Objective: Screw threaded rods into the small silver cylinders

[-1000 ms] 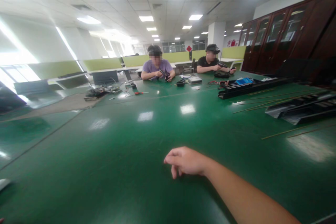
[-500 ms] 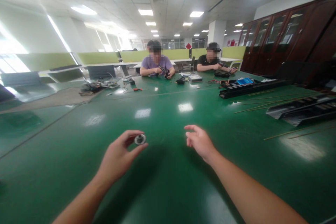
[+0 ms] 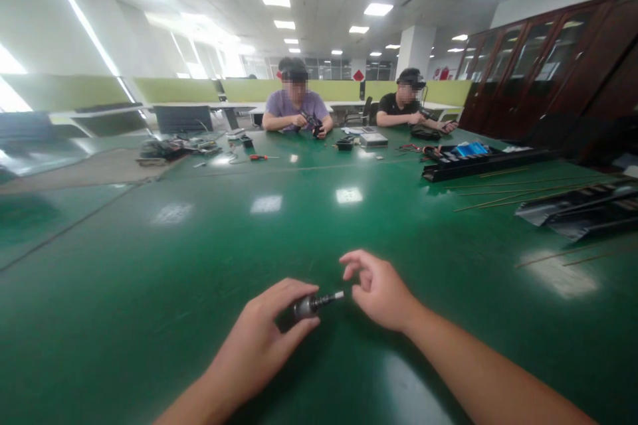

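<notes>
My left hand (image 3: 264,339) is closed around a small dark metal part (image 3: 312,304) with a thin silver shaft pointing right. It holds the part just above the green table (image 3: 199,259). My right hand (image 3: 379,289) hovers right beside the shaft's tip, fingers curled and slightly apart, thumb and forefinger close to the tip with nothing in them. Both forearms reach in from the bottom edge.
Two people sit at the table's far side, a person in a purple shirt (image 3: 295,109) and a person in a black shirt (image 3: 406,106), handling small items. Long black trays (image 3: 478,163) and thin rods (image 3: 503,199) lie at the right. Tools and clutter (image 3: 169,148) lie far left.
My left hand dropped lower and nearer, turning the part so its shaft points right. My right hand came in beside it. A second ago only the right hand was in view.
</notes>
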A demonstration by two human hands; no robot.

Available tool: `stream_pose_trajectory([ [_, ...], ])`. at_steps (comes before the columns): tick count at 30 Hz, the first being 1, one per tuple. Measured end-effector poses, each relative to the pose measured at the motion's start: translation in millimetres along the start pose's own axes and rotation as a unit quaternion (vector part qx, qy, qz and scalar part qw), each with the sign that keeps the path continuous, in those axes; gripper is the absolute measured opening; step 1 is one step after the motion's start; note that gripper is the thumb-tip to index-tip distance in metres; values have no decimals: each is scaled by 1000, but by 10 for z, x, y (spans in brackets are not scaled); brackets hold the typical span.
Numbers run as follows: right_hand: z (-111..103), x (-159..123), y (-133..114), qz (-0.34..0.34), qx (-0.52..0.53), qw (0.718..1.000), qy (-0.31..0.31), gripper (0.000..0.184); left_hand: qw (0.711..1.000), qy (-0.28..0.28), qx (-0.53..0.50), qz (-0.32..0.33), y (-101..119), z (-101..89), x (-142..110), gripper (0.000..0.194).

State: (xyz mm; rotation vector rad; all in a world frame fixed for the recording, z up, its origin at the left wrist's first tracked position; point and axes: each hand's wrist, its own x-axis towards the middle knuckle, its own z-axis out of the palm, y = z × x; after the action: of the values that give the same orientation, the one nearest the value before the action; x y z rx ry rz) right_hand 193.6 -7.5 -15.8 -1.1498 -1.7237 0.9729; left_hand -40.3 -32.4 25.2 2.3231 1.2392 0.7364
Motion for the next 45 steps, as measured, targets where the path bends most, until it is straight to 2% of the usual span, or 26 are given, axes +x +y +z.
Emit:
stream_pose_trajectory([
  [3, 10, -41, -43, -5, -12, 999, -47, 50, 1000, 6, -10, -22, -128, 124, -15, 39],
  [6, 17, -67, -91, -17, -37, 996, -76, 40, 999, 0, -34, -36, -166, 203, 10, 32],
  [11, 28, -79, -108, -11, -40, 996, -75, 33, 998, 1, -56, -16, -86, 190, 30, 17],
  [15, 35, -90, -95, -6, -35, 996, -83, 29, 998, 13, -64, 1, -86, 188, 10, 18],
  [28, 61, -101, -141, -29, -44, 995, -88, 25, 998, 14, -51, -16, -52, 188, 10, 22],
  [35, 64, -98, -147, -17, -26, 995, -97, 24, 998, 22, -53, 1, -88, 207, 11, 26],
  [41, 53, -109, -182, -29, 4, 996, -84, 23, 998, 23, -50, 9, -100, 223, -6, 25],
  [45, 43, -111, -224, -33, -19, 996, -76, 19, 998, 28, -47, 5, -104, 224, -8, 24],
])
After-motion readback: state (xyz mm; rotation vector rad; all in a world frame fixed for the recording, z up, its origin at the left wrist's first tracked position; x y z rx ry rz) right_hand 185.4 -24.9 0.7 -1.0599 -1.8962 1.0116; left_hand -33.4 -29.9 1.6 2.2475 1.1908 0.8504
